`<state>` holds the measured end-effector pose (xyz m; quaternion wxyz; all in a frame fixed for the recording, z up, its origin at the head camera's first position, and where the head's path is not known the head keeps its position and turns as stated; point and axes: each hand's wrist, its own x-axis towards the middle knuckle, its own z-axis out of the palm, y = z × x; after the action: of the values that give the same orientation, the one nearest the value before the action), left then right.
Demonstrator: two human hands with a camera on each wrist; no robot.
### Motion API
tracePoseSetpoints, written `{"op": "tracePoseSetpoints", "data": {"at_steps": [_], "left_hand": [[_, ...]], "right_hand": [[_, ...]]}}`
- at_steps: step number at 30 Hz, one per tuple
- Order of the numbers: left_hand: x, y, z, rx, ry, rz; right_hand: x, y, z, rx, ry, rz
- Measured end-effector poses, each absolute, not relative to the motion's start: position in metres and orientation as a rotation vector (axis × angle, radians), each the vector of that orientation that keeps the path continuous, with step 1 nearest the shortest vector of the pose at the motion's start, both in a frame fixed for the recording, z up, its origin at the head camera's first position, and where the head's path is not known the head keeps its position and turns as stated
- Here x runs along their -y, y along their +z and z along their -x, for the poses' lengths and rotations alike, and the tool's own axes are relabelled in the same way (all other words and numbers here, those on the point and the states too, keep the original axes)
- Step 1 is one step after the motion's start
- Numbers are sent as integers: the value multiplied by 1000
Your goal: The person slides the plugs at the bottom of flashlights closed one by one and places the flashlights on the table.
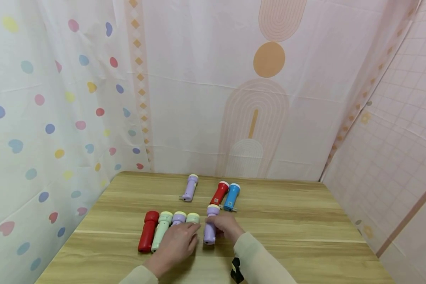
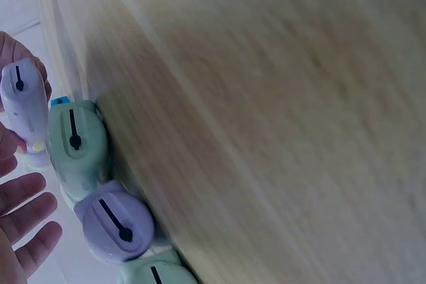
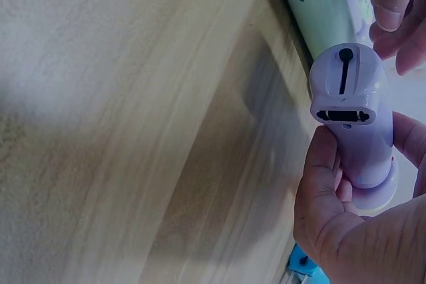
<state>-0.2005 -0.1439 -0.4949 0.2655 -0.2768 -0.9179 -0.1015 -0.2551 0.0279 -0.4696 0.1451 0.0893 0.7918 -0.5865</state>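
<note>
In the head view my right hand point(image 1: 228, 225) grips a purple flashlight point(image 1: 210, 232), its thumb and fingers on either side of the barrel. The right wrist view shows the slotted tail end of this flashlight point(image 3: 351, 91) facing the camera. To its left stretches a row: a red flashlight point(image 1: 149, 232), a pale green flashlight point(image 1: 162, 228), another purple flashlight point(image 1: 179, 217) and a second green flashlight point(image 1: 193, 217). Over the last two lies my left hand point(image 1: 175, 242), hiding most of their barrels. Its fingers point(image 2: 33, 211) are spread and loosely extended in the left wrist view, with nothing gripped.
Farther back on the wooden table point(image 1: 287, 213) lie a third purple flashlight point(image 1: 191, 188), a red one with a white rim point(image 1: 220, 193) and a blue one point(image 1: 232, 196). A patterned curtain point(image 1: 191, 98) hangs behind the table's far edge.
</note>
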Motion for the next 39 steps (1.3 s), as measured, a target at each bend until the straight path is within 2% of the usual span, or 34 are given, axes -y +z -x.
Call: {"op": "tracePoseSetpoints", "data": {"at_steps": [39], "left_hand": [[156,-499,199,2538,-201,640]], "right_hand": [[-11,-484,237,-2298,-1633,-282]]}}
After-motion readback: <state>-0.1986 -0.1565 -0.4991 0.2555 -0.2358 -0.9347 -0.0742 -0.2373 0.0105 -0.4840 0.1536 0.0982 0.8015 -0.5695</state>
